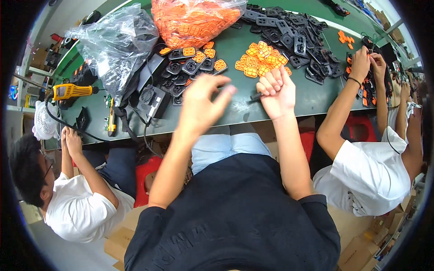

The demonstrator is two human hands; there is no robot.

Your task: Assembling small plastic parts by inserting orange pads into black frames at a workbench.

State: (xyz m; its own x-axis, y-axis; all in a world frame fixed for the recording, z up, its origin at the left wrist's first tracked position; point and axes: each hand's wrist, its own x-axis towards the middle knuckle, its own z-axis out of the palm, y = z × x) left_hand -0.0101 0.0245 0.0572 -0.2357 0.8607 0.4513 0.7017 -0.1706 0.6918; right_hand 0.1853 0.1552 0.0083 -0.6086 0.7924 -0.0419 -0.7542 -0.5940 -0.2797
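My left hand (201, 106) is over the near part of the green table, blurred at the fingertips, its thumb and fingers apart with nothing seen between them. It is nearest to a cluster of black plastic housings (191, 66), several topped with orange grid-like pads (199, 57). To its right, my right hand (278, 92) is curled closed, and a short dark rod-like piece (256, 96) sticks out on its left side. The rest of that piece is hidden in the fingers. Just beyond this hand lies a loose pile of orange pads (260, 58).
At the back are a clear bag of orange pads (194, 22), another plastic bag (117, 49) and a heap of black housings (294, 38). A black boxy device (153, 100) and a yellow cutter (111, 118) lie left. People work at both sides, near a yellow tool (72, 91).
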